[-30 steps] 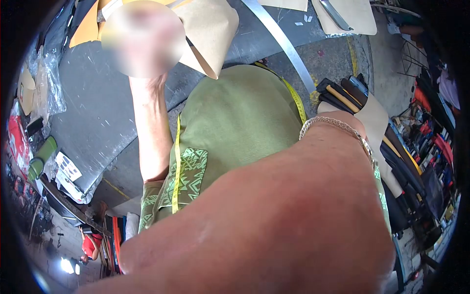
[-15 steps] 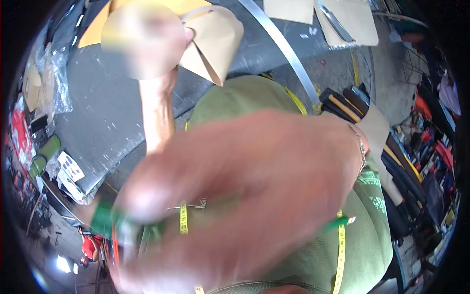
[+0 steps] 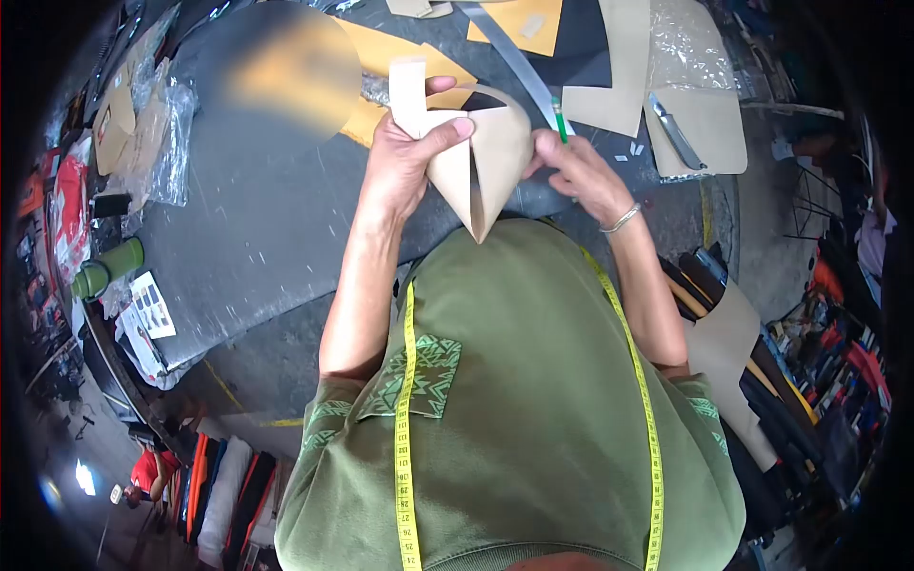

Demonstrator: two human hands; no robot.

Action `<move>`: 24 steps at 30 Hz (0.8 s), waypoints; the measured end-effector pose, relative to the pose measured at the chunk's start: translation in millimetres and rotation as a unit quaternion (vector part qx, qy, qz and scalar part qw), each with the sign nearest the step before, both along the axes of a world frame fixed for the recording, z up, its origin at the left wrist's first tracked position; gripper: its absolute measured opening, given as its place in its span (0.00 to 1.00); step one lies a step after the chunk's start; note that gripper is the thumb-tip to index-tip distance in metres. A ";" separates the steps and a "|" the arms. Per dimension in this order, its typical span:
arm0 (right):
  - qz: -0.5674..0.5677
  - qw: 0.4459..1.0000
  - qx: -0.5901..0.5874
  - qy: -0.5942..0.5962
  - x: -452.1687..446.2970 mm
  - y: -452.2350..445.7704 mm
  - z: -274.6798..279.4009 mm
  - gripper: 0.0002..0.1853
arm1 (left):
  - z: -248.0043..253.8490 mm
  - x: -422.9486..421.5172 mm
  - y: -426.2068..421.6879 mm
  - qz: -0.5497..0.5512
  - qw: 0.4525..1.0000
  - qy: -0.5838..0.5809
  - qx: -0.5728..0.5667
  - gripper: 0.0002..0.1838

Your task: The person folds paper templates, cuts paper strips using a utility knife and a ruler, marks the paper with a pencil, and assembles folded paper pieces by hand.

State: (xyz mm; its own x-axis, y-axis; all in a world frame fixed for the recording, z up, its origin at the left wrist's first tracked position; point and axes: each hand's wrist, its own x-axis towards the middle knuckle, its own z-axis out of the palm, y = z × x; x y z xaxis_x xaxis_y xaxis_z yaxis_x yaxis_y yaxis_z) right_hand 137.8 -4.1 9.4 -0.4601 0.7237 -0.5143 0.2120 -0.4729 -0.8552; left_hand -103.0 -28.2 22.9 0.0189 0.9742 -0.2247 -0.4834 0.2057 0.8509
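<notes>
A tan paper piece, folded into a cone with its point toward my chest, is held over the dark table's near edge. My left hand grips its left side, thumb on top beside an upright tan strip. At the cone's right side is my right hand, its fingers closed round a green pen that points away from me. Behind the hands a metal ruler lies on the table.
On the dark table lie yellow paper, a knife on tan paper, and plastic wrap. A green bottle is at left. Rolls of material stand at right. A person in red is at lower left.
My right hand has swung from close to the camera out to the paper cone's right side, with the green pen. The cone and my left hand now show nearer the middle of the view.
</notes>
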 end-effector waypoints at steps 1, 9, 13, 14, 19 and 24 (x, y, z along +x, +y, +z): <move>0.017 0.997 -0.026 0.069 2.5 -0.6 -6.5 0.24 | -1.2 -0.9 0.8 0.009 1.000 -0.005 -0.017 0.28; -0.105 0.957 0.010 0.269 5.0 0.1 -11.3 0.15 | -22.1 -1.9 -3.4 0.079 0.992 -0.057 -0.078 0.17; -0.100 0.968 -0.031 0.229 12.7 -1.5 -44.2 0.21 | -34.3 0.7 -5.3 0.082 0.981 -0.146 -0.101 0.11; -0.121 0.961 -0.050 0.244 14.0 -2.8 -49.9 0.13 | -44.7 -1.7 -2.3 0.088 0.977 -0.168 -0.097 0.11; -0.123 0.891 -0.094 0.426 45.7 -13.8 -91.4 0.22 | -38.6 -30.7 -16.1 0.193 0.948 -0.238 -0.089 0.17; -0.063 0.896 -0.128 0.422 26.8 -14.9 -75.1 0.18 | -51.5 -68.8 -39.1 0.310 0.926 -0.211 -0.052 0.19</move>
